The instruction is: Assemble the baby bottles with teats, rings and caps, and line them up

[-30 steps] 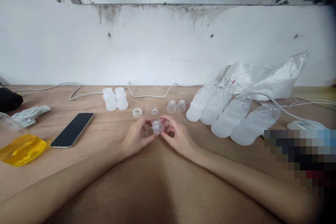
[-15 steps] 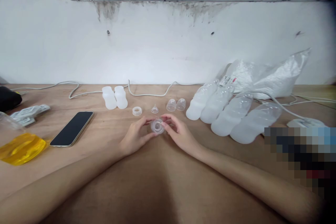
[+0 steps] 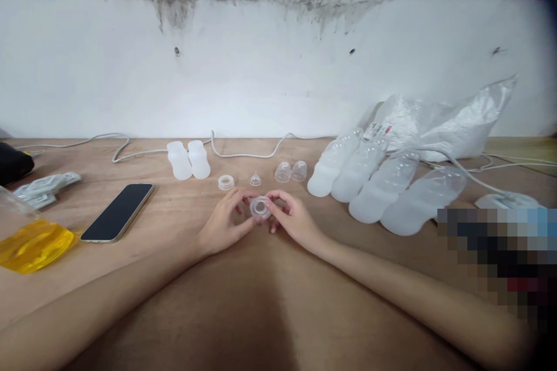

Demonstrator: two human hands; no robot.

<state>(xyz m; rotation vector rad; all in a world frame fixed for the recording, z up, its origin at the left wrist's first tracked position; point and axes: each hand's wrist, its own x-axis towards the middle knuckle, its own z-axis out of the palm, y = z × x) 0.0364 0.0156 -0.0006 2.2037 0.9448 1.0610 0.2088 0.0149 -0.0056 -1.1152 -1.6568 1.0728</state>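
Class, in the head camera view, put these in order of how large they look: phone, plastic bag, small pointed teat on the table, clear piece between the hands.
1. Plastic bag
2. Phone
3. Clear piece, partly covered by fingers
4. Pointed teat

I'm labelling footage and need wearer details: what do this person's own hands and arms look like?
The left hand and right hand are bare, without gloves. No sleeves, watches or bracelets show on either forearm.
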